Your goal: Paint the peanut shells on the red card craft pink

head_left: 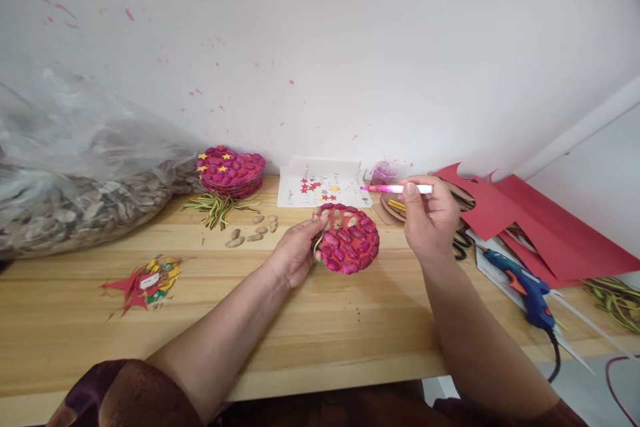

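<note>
Yr L hand [300,247] grips the rd, bumpy magenta disc [351,245] by its edge & yr R hand [433,217] pinches a slim pink-tipped tool [395,189] beyond disc.

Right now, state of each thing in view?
Peanut-covered disc: partly painted, in left hand
White-handled tool: pink-tipped, off disc, in right hand
Stacked pieces: painted; yellow stars on top
Loose peanuts: unpainted
Bag: holds peanuts; closure unclear
Glue gun: lying down; power unclear
Scissors: blades unclear
Red paper: cut

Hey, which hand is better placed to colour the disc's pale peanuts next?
Probably the right hand: it holds the pink-tipped brush, while the left hand holds the disc by its left edge.
</note>
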Available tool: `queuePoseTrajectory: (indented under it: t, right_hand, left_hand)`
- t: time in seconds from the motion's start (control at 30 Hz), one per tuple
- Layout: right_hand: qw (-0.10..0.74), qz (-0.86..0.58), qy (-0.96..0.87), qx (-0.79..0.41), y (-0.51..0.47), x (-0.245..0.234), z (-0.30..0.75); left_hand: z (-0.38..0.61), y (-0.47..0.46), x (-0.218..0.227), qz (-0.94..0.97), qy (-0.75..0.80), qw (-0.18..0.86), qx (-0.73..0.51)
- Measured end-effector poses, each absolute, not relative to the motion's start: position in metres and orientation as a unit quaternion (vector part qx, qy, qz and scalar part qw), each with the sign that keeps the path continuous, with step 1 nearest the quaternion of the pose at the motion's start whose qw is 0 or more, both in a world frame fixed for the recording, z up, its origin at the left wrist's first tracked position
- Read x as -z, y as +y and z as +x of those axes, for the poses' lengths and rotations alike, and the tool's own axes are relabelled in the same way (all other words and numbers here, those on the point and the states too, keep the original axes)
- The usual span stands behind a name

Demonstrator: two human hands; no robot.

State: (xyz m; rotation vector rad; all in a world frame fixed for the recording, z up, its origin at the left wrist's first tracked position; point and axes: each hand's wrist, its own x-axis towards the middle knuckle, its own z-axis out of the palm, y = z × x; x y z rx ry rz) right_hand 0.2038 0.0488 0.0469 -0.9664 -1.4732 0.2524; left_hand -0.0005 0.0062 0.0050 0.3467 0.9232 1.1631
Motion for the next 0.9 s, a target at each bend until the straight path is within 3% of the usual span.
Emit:
queuePoseTrajectory:
  t: [0.9]
  right_hand:
    - [0.635, -0.427, -0.628, -0.14, 0.051, -0.0446, 0.2018]
  left_hand:
    - [0.0025, 0.0046, -0.0104, 0.138, 0.411, 0.742, -0.511]
